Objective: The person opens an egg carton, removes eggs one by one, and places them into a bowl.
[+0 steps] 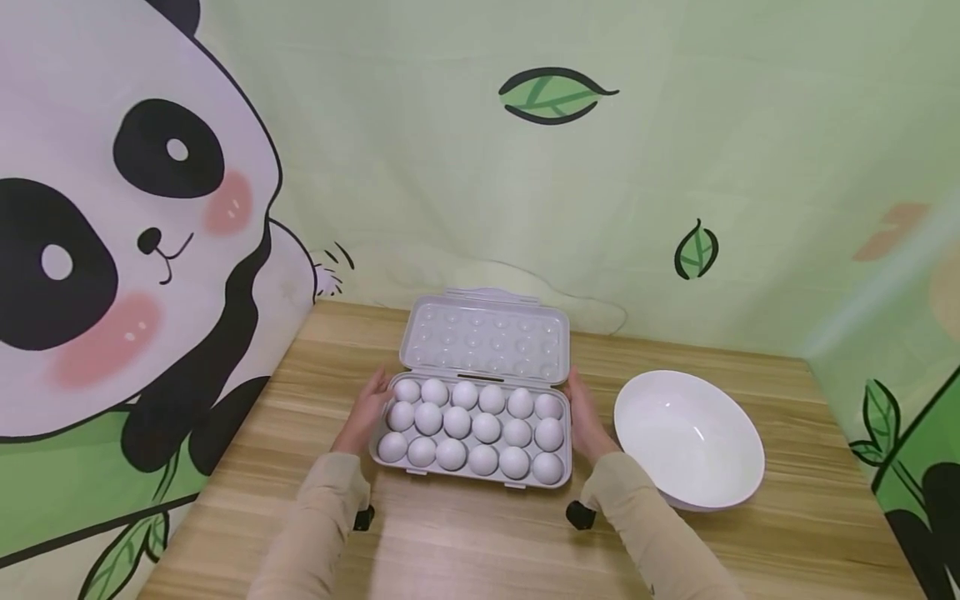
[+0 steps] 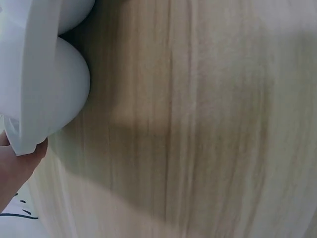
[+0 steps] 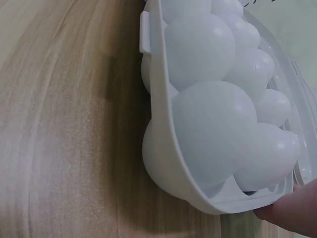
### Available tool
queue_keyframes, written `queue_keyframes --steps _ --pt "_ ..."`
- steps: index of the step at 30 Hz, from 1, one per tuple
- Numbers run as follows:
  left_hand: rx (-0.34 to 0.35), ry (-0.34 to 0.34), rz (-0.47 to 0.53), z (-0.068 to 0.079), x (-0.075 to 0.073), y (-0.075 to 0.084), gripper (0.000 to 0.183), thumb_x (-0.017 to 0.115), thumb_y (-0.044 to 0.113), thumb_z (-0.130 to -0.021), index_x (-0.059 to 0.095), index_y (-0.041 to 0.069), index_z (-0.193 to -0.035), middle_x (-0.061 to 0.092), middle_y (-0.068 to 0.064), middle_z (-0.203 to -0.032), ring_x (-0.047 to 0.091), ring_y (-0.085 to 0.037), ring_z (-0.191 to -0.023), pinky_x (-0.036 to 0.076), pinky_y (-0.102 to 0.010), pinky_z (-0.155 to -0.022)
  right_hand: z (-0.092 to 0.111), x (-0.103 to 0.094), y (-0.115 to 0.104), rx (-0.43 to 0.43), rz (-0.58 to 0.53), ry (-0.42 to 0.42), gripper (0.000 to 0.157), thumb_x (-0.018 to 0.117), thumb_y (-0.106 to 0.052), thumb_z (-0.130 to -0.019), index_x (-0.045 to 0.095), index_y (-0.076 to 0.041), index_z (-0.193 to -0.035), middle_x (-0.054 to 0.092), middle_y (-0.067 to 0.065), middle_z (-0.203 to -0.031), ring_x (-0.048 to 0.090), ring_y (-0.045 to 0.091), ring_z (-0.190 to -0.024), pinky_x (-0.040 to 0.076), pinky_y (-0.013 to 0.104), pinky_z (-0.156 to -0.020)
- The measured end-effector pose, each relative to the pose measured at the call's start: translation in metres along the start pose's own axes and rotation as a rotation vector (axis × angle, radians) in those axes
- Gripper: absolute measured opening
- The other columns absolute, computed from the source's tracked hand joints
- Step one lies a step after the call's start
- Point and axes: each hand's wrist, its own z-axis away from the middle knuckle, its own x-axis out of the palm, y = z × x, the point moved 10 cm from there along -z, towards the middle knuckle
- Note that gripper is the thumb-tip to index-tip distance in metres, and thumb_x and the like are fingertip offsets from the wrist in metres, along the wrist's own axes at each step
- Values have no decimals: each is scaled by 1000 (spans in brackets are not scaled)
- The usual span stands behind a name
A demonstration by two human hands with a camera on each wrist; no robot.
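Note:
A white plastic egg box (image 1: 480, 477) is in the middle of the head view, its lid (image 1: 459, 322) folded back toward the wall. Three rows of white eggs (image 1: 457, 422) fill its base. My left hand (image 1: 366, 410) holds the left side; in the left wrist view its fingers (image 2: 20, 166) grip the rim near a corner. On the opposite side my right hand (image 1: 587, 421) holds the box, with a digit (image 3: 292, 210) against the edge in the right wrist view. Most of both hands' fingers are hidden. A shadow lies under the box; whether it touches the table I cannot tell.
To the right of my right hand stands a large white bowl (image 1: 690, 437) on the wooden table (image 1: 465, 550). Behind the table hangs a green cloth (image 1: 420, 167) printed with leaves and a panda.

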Motion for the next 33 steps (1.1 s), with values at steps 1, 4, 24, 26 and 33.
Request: queue_keyframes --steps 1,4,24,26,33 --pt "-17 16 -9 -12 -7 -23 63 49 29 -89 17 15 -142 38 -5 -138 35 -4 -124 24 -19 -102 2 1 1 13 -6 -7 69 27 -56 -89 23 -8 -138 25 23 -138 33 33 -123 27 42 -103" --pt "-79 6 -11 -34 -17 -64 63 49 32 -88 17 19 -141 32 -4 -142 29 -13 -130 18 -33 -108 1 3 5 27 -35 -42 74 28 -58 -88 20 -6 -139 17 23 -143 24 34 -128 21 43 -107" --pt "-62 -65 199 3 -5 -34 51 47 22 -89 31 14 -137 37 -3 -139 33 -15 -127 24 -28 -105 1 -7 7 23 10 -44 80 32 -62 -84 22 -4 -138 20 23 -143 17 32 -133 14 42 -108" --pt "-36 -102 258 0 -6 -44 46 49 21 -89 38 15 -133 46 1 -131 44 -10 -117 35 -21 -96 2 -7 9 45 92 -46 84 30 -67 -81 27 -4 -137 27 22 -140 27 33 -129 22 41 -105" --pt "-221 -98 144 65 18 37 52 38 16 -92 20 1 -139 23 -17 -143 32 -23 -127 26 -35 -104 2 -10 -11 -10 434 -1 69 35 -53 -88 31 -3 -135 28 18 -141 25 31 -129 24 45 -104"
